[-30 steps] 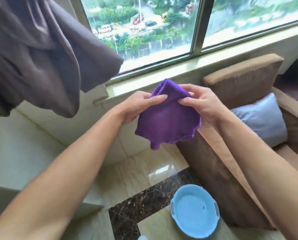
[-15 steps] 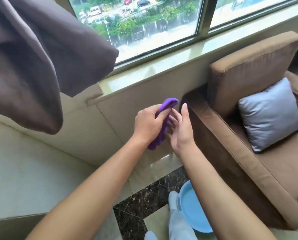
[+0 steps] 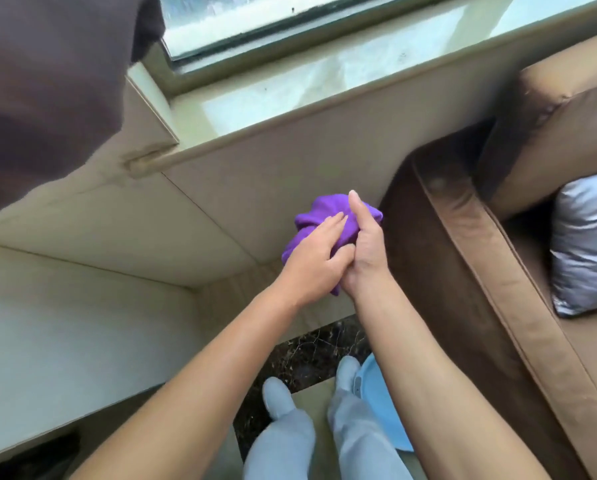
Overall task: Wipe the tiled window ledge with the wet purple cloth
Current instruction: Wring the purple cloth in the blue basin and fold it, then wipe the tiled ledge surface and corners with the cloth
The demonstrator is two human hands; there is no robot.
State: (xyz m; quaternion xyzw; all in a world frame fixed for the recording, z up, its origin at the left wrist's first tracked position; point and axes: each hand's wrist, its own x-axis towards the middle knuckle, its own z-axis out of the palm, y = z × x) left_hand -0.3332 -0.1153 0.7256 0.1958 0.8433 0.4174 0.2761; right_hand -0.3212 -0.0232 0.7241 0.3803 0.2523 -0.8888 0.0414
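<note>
Brown armchair (image 3: 497, 271) along the right side, its arm running down beside the right forearm, backrest pushed against the wall under the window. Dark brown curtain (image 3: 47, 91) filling the upper left corner, hanging in front of the wall. Tiled window ledge (image 3: 290, 95) running across the top below the window frame (image 3: 220, 46), pale and glossy, with faint smears and a few dark specks on its surface; nothing resting on it. Beige tiled wall (image 3: 255, 174) dropping from the ledge edge to the floor. Dark marbled floor strip (image 3: 307, 355) between paler tiles, seen between the forearms. Pale blue trouser legs and shoes (image 3: 279, 393) at the bottom centre. Silver-grey cushion (image 3: 588, 244) on the armchair seat, at the right edge. Light blue basin (image 3: 387, 403) on the floor just beside the right foot, mostly hidden by the right forearm.

Purple cloth (image 3: 324, 216) bunched into a crumpled wad, held in the air in front of the wall, well below the ledge and just left of the armchair arm; not touching the ledge. Left hand (image 3: 310, 258) laid over the lower left of the cloth, fingers extended and pressed flat onto the fabric. Right hand (image 3: 366, 247) closed around the cloth from the right and below, thumb standing straight up along the fabric, other fingers hidden beneath. Both hands touching each other at the knuckles, gripping the wad between them.
</note>
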